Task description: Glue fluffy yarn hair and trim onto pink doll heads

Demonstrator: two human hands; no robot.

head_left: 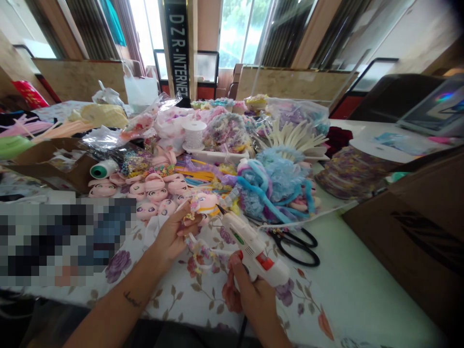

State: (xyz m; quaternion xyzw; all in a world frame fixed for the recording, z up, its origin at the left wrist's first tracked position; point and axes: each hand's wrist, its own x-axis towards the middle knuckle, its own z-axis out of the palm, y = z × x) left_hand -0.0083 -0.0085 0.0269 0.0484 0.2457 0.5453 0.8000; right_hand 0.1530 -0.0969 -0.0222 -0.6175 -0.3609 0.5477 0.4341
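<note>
My left hand (173, 235) pinches a small pink doll head (203, 203) with yellow and pastel trim, held just above the flowered tablecloth. My right hand (250, 290) is wrapped round the grip of a white hot glue gun (250, 246) with a red trigger. Its nozzle points up and left, almost touching the doll head. A loose strip of flowered trim (197, 251) lies between my two hands.
Several pink doll faces (152, 191) lie behind my left hand. Black scissors (299, 246) rest right of the glue gun, near a heap of blue and purple lace (275, 186). A thread spool (103, 169), a white ribbon reel (194, 135), bags of trim and cardboard boxes (416, 232) crowd the table.
</note>
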